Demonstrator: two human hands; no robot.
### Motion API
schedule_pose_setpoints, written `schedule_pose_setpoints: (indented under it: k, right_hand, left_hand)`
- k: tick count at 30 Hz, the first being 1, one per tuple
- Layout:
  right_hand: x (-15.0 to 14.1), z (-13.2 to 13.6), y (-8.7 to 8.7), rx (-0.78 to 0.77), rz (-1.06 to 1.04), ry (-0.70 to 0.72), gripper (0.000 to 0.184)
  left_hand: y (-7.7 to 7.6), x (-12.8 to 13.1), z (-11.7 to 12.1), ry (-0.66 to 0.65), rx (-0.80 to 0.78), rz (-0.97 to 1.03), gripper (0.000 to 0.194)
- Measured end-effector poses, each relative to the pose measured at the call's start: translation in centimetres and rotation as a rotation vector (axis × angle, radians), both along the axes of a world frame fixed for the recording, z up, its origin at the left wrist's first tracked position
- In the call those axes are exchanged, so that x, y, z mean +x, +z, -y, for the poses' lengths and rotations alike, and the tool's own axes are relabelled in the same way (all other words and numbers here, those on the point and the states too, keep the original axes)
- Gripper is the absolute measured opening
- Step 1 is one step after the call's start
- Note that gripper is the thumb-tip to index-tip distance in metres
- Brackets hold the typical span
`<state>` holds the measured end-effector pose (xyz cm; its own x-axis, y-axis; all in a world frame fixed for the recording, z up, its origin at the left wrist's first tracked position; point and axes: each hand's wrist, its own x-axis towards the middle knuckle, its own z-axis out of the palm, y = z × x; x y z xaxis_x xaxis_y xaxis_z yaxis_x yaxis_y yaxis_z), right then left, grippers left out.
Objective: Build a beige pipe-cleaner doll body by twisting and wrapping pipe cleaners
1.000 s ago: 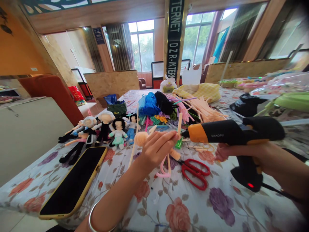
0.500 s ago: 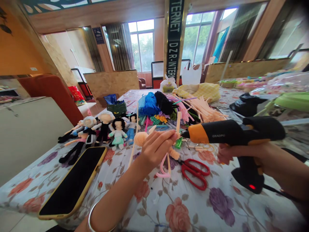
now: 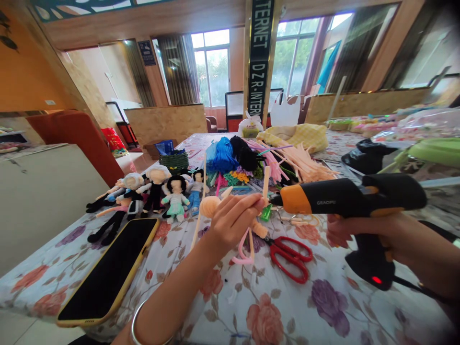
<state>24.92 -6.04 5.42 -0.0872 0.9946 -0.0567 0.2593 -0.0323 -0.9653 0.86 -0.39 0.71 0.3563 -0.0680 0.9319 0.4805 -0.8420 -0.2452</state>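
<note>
My left hand (image 3: pixel 237 215) is closed on a peach pipe-cleaner doll (image 3: pixel 209 206); its round head sticks out left of my fingers, and much of the body is hidden beneath them. At my fingertips a peach strip (image 3: pixel 266 182) stands upright. My right hand (image 3: pixel 373 229) grips a black and orange glue gun (image 3: pixel 334 196) by its handle. Its nozzle points left, close to my left fingertips; whether it touches the work I cannot tell. Red-handled scissors (image 3: pixel 292 258) lie below the nozzle, beside a bent pink pipe cleaner (image 3: pixel 242 260).
Several finished dolls (image 3: pixel 176 196) sit at the left, behind a phone in a yellow case (image 3: pixel 111 270). Bundles of blue pipe cleaners (image 3: pixel 224 154) and peach pipe cleaners (image 3: pixel 309 160) lie at the back. A cord (image 3: pixel 409 282) trails from the gun. A black bag (image 3: pixel 366 154) is at the right.
The glue gun and my right hand have shifted very slightly right, the nozzle drawing back a little from my left fingertips. My left hand and the doll look unmoved.
</note>
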Motion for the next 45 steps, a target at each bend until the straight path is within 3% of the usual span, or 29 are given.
schedule_pose_setpoints:
  k: [8, 16, 27, 35, 45]
  right_hand:
    - [-0.5, 0.5, 0.7, -0.048, 0.036, -0.039, 0.014]
    - [-0.8, 0.6, 1.0, 0.01, 0.088, -0.081, 0.016]
    - [0.0, -0.1, 0.1, 0.02, -0.02, -0.038, 0.018]
    - [-0.1, 0.0, 0.1, -0.001, -0.04, -0.081, 0.014]
    - [1.1, -1.0, -1.1, 0.039, -0.023, 0.008, 0.018]
  left_hand:
    - [0.1, 0.1, 0.1, 0.01, 0.005, 0.003, 0.014]
    - [0.2, 0.1, 0.1, 0.007, 0.024, -0.004, 0.015]
    - [0.2, 0.0, 0.1, 0.01, 0.014, -0.033, 0.015]
    - [0.3, 0.1, 0.2, 0.008, 0.021, -0.043, 0.013]
    - [-0.2, 0.0, 0.0, -0.002, -0.005, -0.012, 0.018]
